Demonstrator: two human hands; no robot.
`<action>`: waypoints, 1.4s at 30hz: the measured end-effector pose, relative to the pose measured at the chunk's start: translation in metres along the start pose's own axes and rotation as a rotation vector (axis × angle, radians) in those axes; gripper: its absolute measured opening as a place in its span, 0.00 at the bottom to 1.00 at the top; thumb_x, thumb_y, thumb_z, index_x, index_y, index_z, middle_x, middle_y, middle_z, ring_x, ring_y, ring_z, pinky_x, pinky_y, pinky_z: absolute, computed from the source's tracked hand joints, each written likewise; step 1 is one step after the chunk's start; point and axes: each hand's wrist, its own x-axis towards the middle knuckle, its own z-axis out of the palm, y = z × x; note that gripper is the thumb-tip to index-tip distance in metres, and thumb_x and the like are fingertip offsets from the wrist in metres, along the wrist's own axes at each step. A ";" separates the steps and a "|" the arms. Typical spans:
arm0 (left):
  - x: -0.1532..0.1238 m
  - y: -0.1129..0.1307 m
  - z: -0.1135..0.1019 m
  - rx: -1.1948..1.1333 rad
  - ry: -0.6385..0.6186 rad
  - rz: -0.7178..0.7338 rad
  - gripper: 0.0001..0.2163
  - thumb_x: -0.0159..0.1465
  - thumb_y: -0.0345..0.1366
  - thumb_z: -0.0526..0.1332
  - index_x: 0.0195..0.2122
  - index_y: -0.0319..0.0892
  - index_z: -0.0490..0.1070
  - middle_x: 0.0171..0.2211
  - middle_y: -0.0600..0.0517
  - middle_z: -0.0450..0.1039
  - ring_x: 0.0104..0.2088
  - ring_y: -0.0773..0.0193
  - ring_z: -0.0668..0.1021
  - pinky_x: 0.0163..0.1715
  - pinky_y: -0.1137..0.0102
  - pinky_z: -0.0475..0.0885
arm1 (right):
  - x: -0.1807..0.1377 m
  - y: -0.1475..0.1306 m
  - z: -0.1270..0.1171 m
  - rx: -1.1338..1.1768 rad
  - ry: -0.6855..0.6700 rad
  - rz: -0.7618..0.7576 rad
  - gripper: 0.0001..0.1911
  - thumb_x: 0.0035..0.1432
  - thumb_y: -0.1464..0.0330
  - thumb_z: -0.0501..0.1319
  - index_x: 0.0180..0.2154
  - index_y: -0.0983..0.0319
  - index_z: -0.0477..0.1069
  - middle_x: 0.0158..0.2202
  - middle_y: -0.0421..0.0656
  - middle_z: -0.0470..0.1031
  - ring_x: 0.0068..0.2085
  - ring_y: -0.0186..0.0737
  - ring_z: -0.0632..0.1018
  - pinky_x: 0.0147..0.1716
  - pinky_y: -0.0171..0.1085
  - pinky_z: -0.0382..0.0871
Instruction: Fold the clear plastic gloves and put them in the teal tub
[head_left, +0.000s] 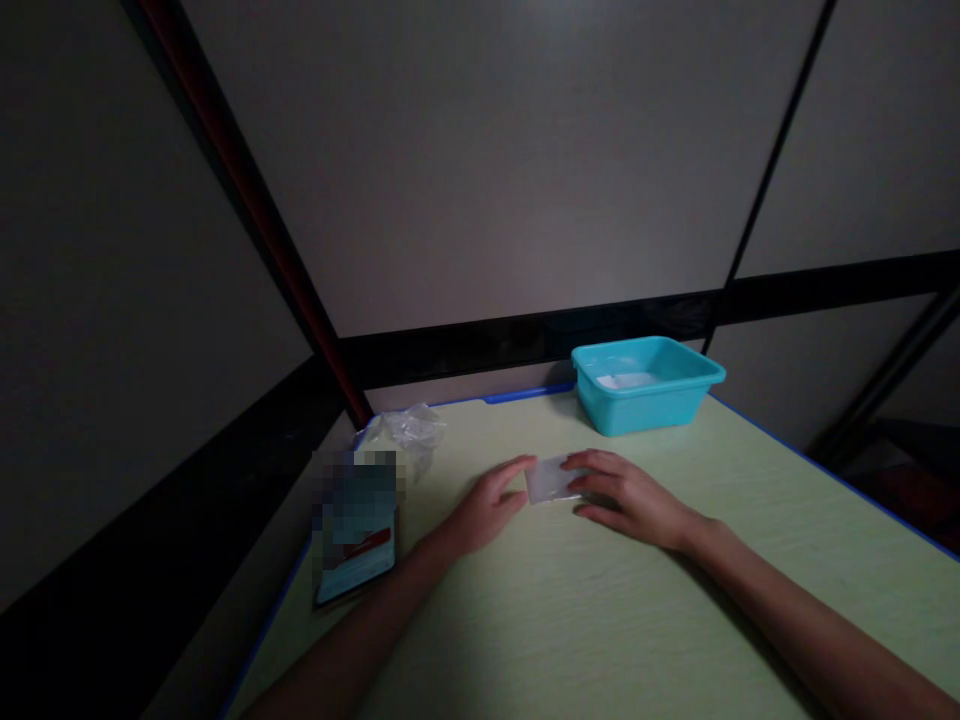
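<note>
A small, flat, whitish rectangle [551,480], perhaps a clear plastic packet, lies on the pale green table [525,620] between my two hands. My left hand [495,502] is at its left side, thumb and fingers apart, with the fingertips at or just touching the edge. From the right, my right hand [626,495] reaches over the rectangle. Its fingers are spread, their tips resting on or just above the right part and hiding some of it. Neither hand appears to grip it.
A turquoise plastic basin [645,408] with something white inside stands at the back right. Crumpled clear plastic [412,428] lies at the back left. Nearer, a dark-edged flat object [360,570], partly blurred out, is beside my left forearm. Wall panels rise behind the table.
</note>
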 end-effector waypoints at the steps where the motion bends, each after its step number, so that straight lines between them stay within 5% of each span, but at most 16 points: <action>1: -0.001 0.001 0.001 0.055 -0.004 0.012 0.21 0.55 0.26 0.51 0.51 0.38 0.60 0.53 0.48 0.60 0.54 0.62 0.61 0.55 0.64 0.53 | 0.000 0.001 -0.002 -0.063 -0.006 -0.020 0.10 0.56 0.67 0.54 0.39 0.62 0.69 0.46 0.48 0.66 0.49 0.43 0.66 0.47 0.43 0.60; 6: -0.004 0.006 0.005 0.257 -0.036 0.053 0.23 0.54 0.27 0.52 0.53 0.37 0.58 0.54 0.46 0.59 0.54 0.62 0.61 0.54 0.66 0.55 | 0.004 0.001 0.000 -0.307 -0.010 -0.067 0.11 0.58 0.71 0.50 0.32 0.64 0.71 0.36 0.46 0.70 0.40 0.43 0.68 0.41 0.43 0.63; 12: -0.003 0.004 0.006 0.303 -0.034 0.076 0.23 0.54 0.29 0.55 0.52 0.37 0.58 0.54 0.45 0.59 0.53 0.61 0.62 0.54 0.66 0.56 | 0.009 -0.003 0.001 -0.325 -0.020 -0.077 0.12 0.58 0.74 0.49 0.29 0.64 0.70 0.35 0.46 0.70 0.40 0.43 0.68 0.44 0.43 0.61; 18: -0.004 0.007 0.006 0.269 0.061 0.110 0.18 0.54 0.30 0.57 0.47 0.41 0.63 0.49 0.49 0.65 0.49 0.61 0.67 0.50 0.68 0.60 | 0.007 -0.009 -0.002 0.005 0.093 0.133 0.09 0.55 0.73 0.49 0.35 0.64 0.66 0.35 0.46 0.71 0.37 0.40 0.71 0.39 0.40 0.65; 22: -0.006 0.013 0.004 0.200 0.118 0.092 0.08 0.59 0.31 0.52 0.35 0.41 0.69 0.36 0.50 0.72 0.37 0.63 0.72 0.41 0.70 0.64 | 0.007 -0.012 -0.003 0.192 0.140 0.288 0.07 0.55 0.71 0.49 0.32 0.62 0.65 0.29 0.42 0.71 0.30 0.37 0.71 0.31 0.36 0.65; 30: -0.001 0.012 0.005 -0.302 0.223 -0.100 0.09 0.54 0.37 0.55 0.20 0.40 0.61 0.18 0.57 0.62 0.22 0.69 0.67 0.25 0.76 0.62 | 0.010 -0.005 -0.006 0.628 0.312 0.361 0.08 0.55 0.64 0.52 0.28 0.62 0.61 0.27 0.41 0.68 0.31 0.37 0.70 0.30 0.35 0.64; 35: 0.006 0.016 0.010 -0.532 0.224 -0.202 0.13 0.53 0.44 0.54 0.21 0.41 0.56 0.17 0.58 0.61 0.18 0.71 0.68 0.19 0.77 0.63 | 0.017 -0.013 0.003 0.981 0.433 0.438 0.13 0.50 0.59 0.57 0.30 0.58 0.54 0.25 0.36 0.65 0.26 0.34 0.69 0.25 0.33 0.63; 42: 0.005 0.019 0.016 -0.688 0.196 -0.323 0.13 0.50 0.44 0.58 0.23 0.40 0.58 0.19 0.56 0.68 0.18 0.70 0.72 0.19 0.75 0.68 | 0.022 -0.026 0.020 1.040 0.474 0.454 0.19 0.45 0.63 0.61 0.34 0.57 0.50 0.24 0.34 0.62 0.23 0.31 0.67 0.20 0.30 0.60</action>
